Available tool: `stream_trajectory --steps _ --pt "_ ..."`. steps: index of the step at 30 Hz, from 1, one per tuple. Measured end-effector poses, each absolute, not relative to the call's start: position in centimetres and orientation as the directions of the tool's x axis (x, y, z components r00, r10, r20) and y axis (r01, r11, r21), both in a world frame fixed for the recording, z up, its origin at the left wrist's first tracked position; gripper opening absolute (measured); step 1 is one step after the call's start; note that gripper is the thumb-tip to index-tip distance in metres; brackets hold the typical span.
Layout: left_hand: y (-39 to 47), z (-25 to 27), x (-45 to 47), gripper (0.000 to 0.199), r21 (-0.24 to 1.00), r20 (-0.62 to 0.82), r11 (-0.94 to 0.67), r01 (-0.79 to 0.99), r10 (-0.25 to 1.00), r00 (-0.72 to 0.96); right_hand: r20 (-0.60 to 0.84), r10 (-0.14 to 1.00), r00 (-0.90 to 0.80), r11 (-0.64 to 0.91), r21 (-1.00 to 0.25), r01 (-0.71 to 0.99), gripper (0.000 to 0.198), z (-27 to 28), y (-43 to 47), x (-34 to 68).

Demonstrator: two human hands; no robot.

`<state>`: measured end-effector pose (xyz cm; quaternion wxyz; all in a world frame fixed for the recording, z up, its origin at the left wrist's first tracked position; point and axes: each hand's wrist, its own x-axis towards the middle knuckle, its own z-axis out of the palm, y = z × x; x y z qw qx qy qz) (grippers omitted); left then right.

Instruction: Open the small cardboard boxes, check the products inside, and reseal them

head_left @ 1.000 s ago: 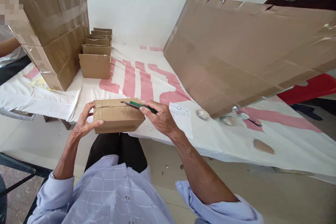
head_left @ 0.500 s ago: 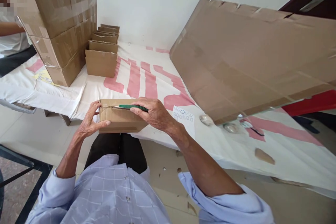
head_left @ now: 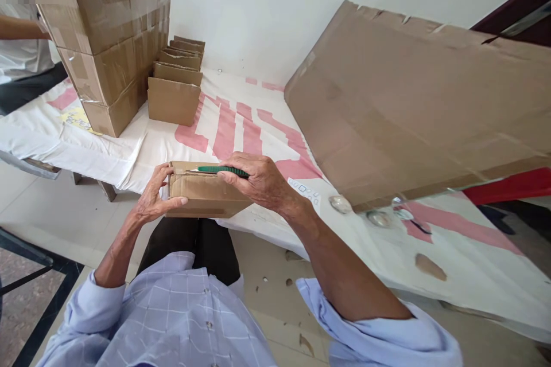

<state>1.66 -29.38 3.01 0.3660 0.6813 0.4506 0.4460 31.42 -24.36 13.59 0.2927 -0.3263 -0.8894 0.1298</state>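
Observation:
A small cardboard box (head_left: 206, 198) sits at the table's front edge, just above my lap. My left hand (head_left: 158, 195) grips its left end, with the thumb along the near side and the fingers over the far corner. In my right hand (head_left: 258, 180) is a green-handled utility knife (head_left: 221, 170), held almost level and pointing left. Its thin blade lies along the seam on top of the box. My right fingers hide the back of the handle and part of the box's right end.
Taped cartons (head_left: 109, 40) are stacked at the left, beside a row of upright cardboard pieces (head_left: 174, 100). A large cardboard sheet (head_left: 408, 103) leans on the wall at the right. Tape rolls (head_left: 379, 218) and a cardboard scrap (head_left: 430, 266) lie on the cloth-covered table (head_left: 357, 252). Another person's arm (head_left: 23, 28) shows far left.
The knife has shifted slightly along the seam, and my right hand has moved a little to the right. My left hand keeps its grip on the box. The view has shifted slightly.

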Motion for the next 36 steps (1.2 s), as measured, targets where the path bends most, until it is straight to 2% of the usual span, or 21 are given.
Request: stream_trajectory --steps 15,26,31,33,36 --pt "-29.5 3.1 1.9 0.076 0.896 0.300 -0.350 0.272 0.931 0.210 0.378 0.586 -0.716 0.808 -0.209 0.551 0.032 13.9 -23.8 29.3" --pt "-29.4 3.0 1.8 0.077 0.891 0.290 -0.342 0.299 0.935 0.205 0.329 0.605 -0.725 0.787 -0.113 0.606 0.038 14.0 -23.7 28.8" --pt "-29.5 3.3 1.7 0.081 0.877 0.299 -0.355 0.323 0.931 0.211 0.282 0.667 -0.690 0.731 -0.067 0.680 0.039 13.7 -23.4 31.0" --pt "-29.5 3.3 1.8 0.083 0.875 0.297 -0.357 0.327 0.930 0.219 0.298 0.672 -0.678 0.724 -0.071 0.687 0.037 13.7 -23.5 32.1" --pt "-29.5 3.2 1.7 0.085 0.873 0.294 -0.357 0.333 0.929 0.225 0.382 0.656 -0.651 0.741 -0.161 0.652 0.033 14.0 -24.2 33.2"
